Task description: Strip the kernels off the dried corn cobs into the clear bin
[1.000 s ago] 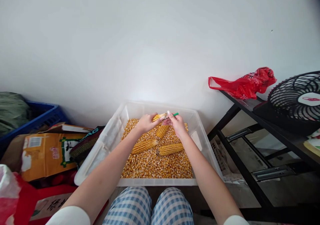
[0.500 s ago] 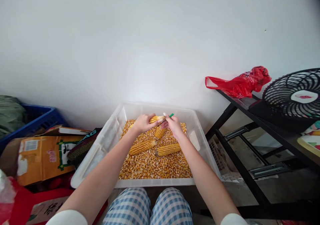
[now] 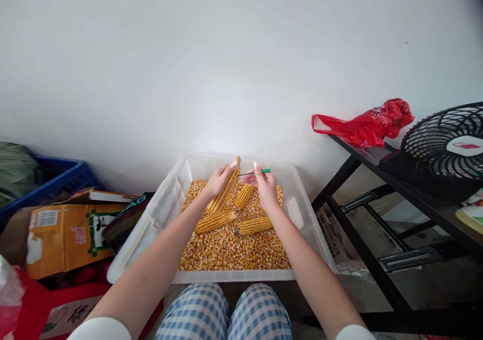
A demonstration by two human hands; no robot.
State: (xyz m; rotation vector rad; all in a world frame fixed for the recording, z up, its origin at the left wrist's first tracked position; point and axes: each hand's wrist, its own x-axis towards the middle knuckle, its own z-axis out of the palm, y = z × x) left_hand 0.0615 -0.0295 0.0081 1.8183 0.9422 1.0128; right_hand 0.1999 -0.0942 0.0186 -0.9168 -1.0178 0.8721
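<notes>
Works over a translucent bin (image 3: 234, 276) of loose kernels (image 3: 234, 252) and 3 resting cobs (image 3: 254, 226). On the far side, tilts up the held cob (image 3: 229, 187), level before, likely easing access to its flank. Yellow, grooved lengthwise. Clasps it in the left hand (image 3: 219, 180); pinches a green-handled tool (image 3: 266, 170) in the right hand (image 3: 266, 185).

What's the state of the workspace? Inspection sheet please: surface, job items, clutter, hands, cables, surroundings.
Surface: tub, with a layer of loose kernels.
Job items: held cob, tilted; three cobs lying on the kernels; thin tool, green handle.
Clutter: carton and crate left of the tub; red bag and fan on the table, right.
Hands: left hand grips the held cob; right hand holds the tool; tip contact with the cob unclear.
Cables: nothing seen.
Surroundings: pale wall behind the tub.
</notes>
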